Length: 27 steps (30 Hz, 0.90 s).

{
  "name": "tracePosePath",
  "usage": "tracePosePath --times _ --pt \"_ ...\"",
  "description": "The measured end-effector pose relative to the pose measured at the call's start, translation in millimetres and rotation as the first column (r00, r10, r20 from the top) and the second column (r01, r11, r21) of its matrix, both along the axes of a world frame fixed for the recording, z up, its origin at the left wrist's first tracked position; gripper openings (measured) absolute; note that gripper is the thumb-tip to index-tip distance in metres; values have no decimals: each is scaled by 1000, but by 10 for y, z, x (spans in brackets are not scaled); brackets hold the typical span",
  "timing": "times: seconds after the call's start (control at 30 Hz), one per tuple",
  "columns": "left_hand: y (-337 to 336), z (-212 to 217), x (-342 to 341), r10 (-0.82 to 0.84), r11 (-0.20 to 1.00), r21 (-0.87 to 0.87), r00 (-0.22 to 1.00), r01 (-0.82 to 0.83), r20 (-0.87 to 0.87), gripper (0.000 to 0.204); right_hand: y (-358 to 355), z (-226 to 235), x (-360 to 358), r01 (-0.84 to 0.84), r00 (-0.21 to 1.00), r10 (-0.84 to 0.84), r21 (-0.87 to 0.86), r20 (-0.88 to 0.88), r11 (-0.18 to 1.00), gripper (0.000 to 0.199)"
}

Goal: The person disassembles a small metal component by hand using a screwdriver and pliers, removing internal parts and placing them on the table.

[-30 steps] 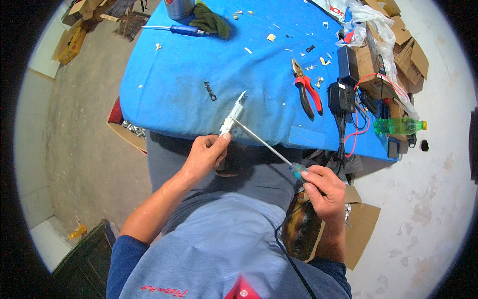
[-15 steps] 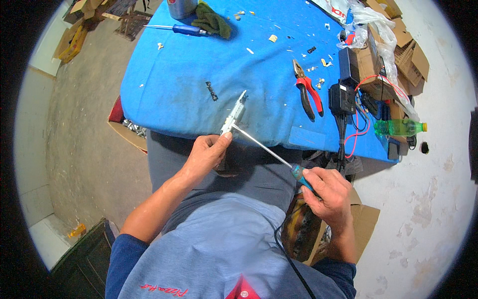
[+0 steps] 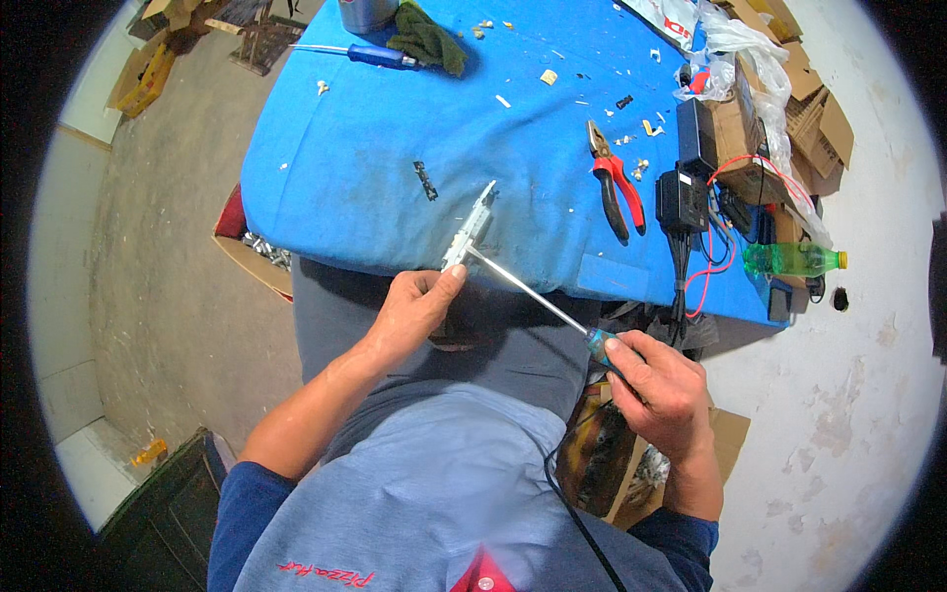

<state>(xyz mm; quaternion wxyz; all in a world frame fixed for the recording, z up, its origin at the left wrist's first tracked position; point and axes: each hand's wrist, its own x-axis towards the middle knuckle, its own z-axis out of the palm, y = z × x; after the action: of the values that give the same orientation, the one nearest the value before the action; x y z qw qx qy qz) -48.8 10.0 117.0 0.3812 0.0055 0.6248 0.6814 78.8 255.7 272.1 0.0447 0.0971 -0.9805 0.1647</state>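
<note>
Between the thumb and fingers of my left hand (image 3: pixel 418 306) is the lower end of a narrow, pale grey-white part (image 3: pixel 471 229), its exact kind unclear. It points up and away over the front of the blue-covered table (image 3: pixel 335 222). My right hand (image 3: pixel 659 387) is wrapped round the blue handle of a screwdriver (image 3: pixel 538 298). The long metal shaft reaches up to the left, and its tip meets the side of the pale part just above my left thumb. A black slotted strip (image 3: pixel 424 182) lies on the cloth beyond my left hand.
Red-and-black pliers (image 3: pixel 617 183) lie to the right, near black power adapters (image 3: pixel 681 200) with cables. A blue-handled screwdriver (image 3: pixel 380 57), a dark green cloth (image 3: pixel 426 41) and a metal can (image 3: pixel 368 14) are at the far left. A green bottle (image 3: pixel 795 259) lies at the right edge.
The right hand has shifted slightly right and down with the screwdriver, whose tip stays at the pale part. The whole view has shifted a little. Both grips are the same.
</note>
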Motion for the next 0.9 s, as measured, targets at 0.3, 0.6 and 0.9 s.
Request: tracePosePath --times 0.3,0.6,0.9 --pt "7 -113 18 -11 1000 6 1000 11 -1 50 -83 92 -38 -14 1000 15 119 -5 993 42" --pt "12 -64 11 -43 999 -24 999 43 -4 49 -29 157 -109 -84 996 80 121 35 989 45" --pt "65 -197 30 -54 998 -31 989 50 -141 54 174 112 -288 -67 992 83 -162 96 985 41"
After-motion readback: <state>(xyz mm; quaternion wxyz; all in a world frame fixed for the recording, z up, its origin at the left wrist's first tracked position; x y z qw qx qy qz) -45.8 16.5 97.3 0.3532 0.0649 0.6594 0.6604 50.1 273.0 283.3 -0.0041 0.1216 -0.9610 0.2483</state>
